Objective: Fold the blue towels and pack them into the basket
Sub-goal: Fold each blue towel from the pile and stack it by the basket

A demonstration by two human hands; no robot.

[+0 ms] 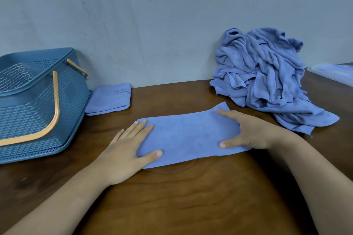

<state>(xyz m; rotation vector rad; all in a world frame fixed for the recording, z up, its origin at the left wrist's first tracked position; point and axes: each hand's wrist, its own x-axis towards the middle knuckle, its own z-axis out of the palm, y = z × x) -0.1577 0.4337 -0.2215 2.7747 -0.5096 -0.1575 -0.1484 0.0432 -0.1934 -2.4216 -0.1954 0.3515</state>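
A blue towel (189,135), folded into a long strip, lies flat on the brown table in front of me. My left hand (126,150) presses its left end with straight, spread fingers. My right hand (248,131) lies on its right end, fingers stretched along the far edge and thumb along the near edge. A small folded blue towel (108,99) rests beside the blue perforated basket (72,101) at the left, which has orange handles. A heap of crumpled blue towels (263,76) sits against the wall at the right.
A grey wall (152,25) closes off the back of the wooden table (191,196). A pale flat plastic item (332,72) lies at the far right edge, behind the heap.
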